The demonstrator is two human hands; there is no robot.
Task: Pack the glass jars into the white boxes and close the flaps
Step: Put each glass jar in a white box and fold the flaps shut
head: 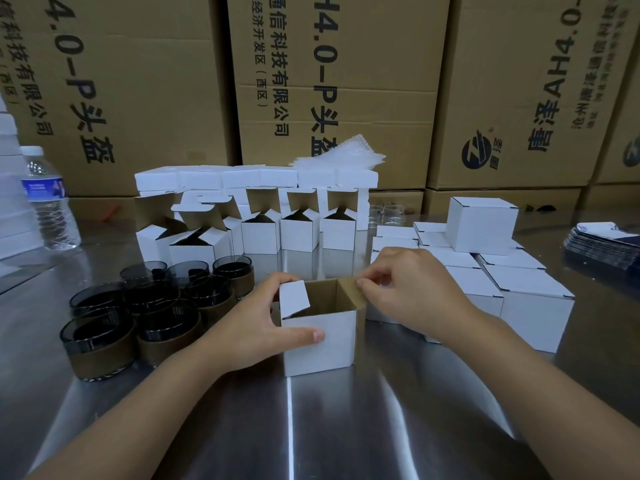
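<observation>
Open white box (320, 341) mid steel table (346, 427), toward front edge; left hand (249, 327) grips its left side, thumb across front face; right hand (412, 289) pinches the raised right flap (353, 292); inside only brown walls show, bottom hidden; dark glass jars (145, 306) clustered left of it; open boxes (299, 233) rowed behind; closed boxes (533, 306) stacked right.
</observation>
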